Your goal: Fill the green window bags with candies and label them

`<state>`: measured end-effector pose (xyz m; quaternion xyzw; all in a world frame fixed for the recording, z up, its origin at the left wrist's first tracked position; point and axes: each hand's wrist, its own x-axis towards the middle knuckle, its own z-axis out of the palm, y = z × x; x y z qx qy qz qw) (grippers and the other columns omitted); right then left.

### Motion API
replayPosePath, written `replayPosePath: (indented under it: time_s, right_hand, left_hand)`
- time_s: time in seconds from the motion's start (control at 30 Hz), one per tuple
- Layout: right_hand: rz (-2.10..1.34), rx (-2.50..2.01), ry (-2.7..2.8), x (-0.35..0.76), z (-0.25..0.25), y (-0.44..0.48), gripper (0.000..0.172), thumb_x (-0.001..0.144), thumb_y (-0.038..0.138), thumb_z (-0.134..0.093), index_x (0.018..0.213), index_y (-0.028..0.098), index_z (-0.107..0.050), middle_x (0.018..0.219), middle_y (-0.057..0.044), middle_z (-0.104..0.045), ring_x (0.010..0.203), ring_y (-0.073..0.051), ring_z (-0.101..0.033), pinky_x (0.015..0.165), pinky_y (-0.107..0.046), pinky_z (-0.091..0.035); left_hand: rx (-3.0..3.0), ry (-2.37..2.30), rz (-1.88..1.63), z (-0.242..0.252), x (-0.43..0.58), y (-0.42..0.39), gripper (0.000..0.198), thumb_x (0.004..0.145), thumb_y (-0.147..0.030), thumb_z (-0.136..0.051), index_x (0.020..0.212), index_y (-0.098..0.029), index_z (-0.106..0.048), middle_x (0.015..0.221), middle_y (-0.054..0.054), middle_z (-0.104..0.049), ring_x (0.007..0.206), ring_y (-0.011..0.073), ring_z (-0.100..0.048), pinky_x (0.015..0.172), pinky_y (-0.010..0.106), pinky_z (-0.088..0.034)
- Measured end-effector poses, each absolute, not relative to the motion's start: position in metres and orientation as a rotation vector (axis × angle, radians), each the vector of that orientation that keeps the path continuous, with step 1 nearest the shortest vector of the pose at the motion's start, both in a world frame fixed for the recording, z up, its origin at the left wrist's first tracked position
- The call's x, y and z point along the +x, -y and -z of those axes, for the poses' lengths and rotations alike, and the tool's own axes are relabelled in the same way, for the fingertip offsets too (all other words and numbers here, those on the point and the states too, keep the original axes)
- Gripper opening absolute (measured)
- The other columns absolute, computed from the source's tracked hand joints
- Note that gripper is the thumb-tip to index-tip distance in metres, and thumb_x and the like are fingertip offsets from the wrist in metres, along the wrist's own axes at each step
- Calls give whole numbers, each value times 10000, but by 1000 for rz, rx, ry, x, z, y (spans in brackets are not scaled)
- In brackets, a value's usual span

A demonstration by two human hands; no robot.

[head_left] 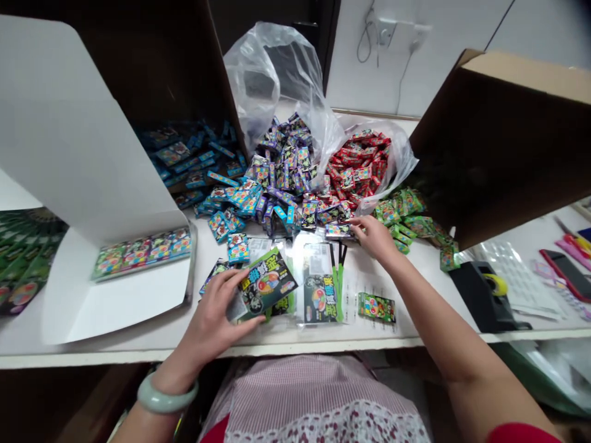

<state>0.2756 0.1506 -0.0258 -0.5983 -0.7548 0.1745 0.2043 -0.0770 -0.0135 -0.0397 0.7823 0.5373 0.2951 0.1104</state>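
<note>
My left hand [217, 320] grips a clear packet with a green and black card [266, 284] near the table's front edge. My right hand [375, 237] reaches forward, its fingers closing on a small purple candy box [338, 231] at the edge of the heap. A second clear packet with a green and black card [322, 295] lies flat between my hands. A single small green box [377, 306] lies to its right. Heaps of small boxes lie behind: blue [221, 203], purple [284, 166], red [357, 166] and green [404, 212].
A folded white card tray [115, 295] at the left holds a row of packed boxes [143, 251]. Brown cartons stand at the back left [157, 67] and right [498, 141]. A black tape dispenser [484, 295] sits at the right. Clear plastic bags [272, 74] hold the purple and red heaps.
</note>
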Motion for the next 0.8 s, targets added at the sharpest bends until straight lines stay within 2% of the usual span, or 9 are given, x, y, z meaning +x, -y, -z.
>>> replayPosePath:
  time_s: [0.1, 0.2, 0.27, 0.4, 0.47, 0.63, 0.73, 0.8]
  right_hand:
    - [-428, -1722, 2158, 279, 31, -171, 207, 842, 255, -621, 1012, 165, -698, 1117, -138, -651, 1083, -277, -565, 972, -415, -412]
    - [-410, -1772, 2171, 273, 38, -173, 306, 695, 256, -769, 976, 168, -685, 1171, -156, -616, 1129, -319, -518, 981, -443, -385]
    - [-429, -1793, 2142, 272, 42, -172, 331, 647, 246, -792, 942, 172, -661, 1118, -144, -625, 1096, -317, -526, 951, -446, -397]
    - [-566, -1772, 2016, 284, 43, -171, 207, 718, 302, -709, 842, 192, -585, 835, -39, -636, 833, -225, -592, 794, -384, -469]
    - [-667, -1734, 1942, 290, 40, -169, 187, 759, 336, -650, 827, 195, -547, 762, -8, -616, 737, -188, -593, 725, -354, -490]
    - [-931, -1613, 1824, 275, 44, -136, 269, 770, 377, -585, 955, 214, -476, 849, -15, -633, 677, -165, -634, 587, -317, -527]
    - [-1008, -1596, 1817, 253, 55, -106, 264, 775, 429, -588, 877, 229, -449, 817, -9, -616, 635, -171, -628, 561, -329, -527]
    - [-1017, -1606, 1847, 243, 57, -92, 263, 775, 437, -608, 813, 228, -452, 750, -5, -593, 644, -191, -615, 609, -364, -526]
  left_hand:
    - [2311, -1571, -849, 40, -72, 12, 750, 786, -447, -696, 1416, -275, -328, 1294, 107, -450, 1204, 311, -478, 1030, 501, -422]
    - [2314, -1578, -796, 41, -68, 13, 730, 797, -439, -684, 1415, -278, -331, 1295, 107, -448, 1202, 314, -476, 1020, 508, -429]
    - [2312, -1584, -793, 43, -69, 13, 731, 793, -444, -686, 1414, -282, -337, 1289, 107, -453, 1192, 319, -483, 1011, 515, -436]
    - [2299, -1577, -813, 44, -74, 11, 744, 785, -460, -691, 1418, -294, -339, 1279, 102, -463, 1180, 318, -497, 1007, 509, -443]
    - [2291, -1577, -819, 45, -76, 10, 747, 783, -464, -692, 1420, -293, -340, 1283, 99, -465, 1184, 318, -497, 1014, 506, -439]
    - [2276, -1623, -850, 45, -78, 8, 747, 776, -459, -704, 1413, -279, -358, 1291, 101, -466, 1196, 321, -495, 1032, 502, -427]
    - [2270, -1625, -841, 44, -78, 8, 751, 775, -456, -707, 1413, -271, -357, 1291, 103, -462, 1204, 315, -488, 1041, 493, -422]
    - [2273, -1620, -825, 42, -80, 9, 754, 779, -452, -706, 1417, -265, -351, 1296, 107, -455, 1212, 312, -479, 1050, 495, -413]
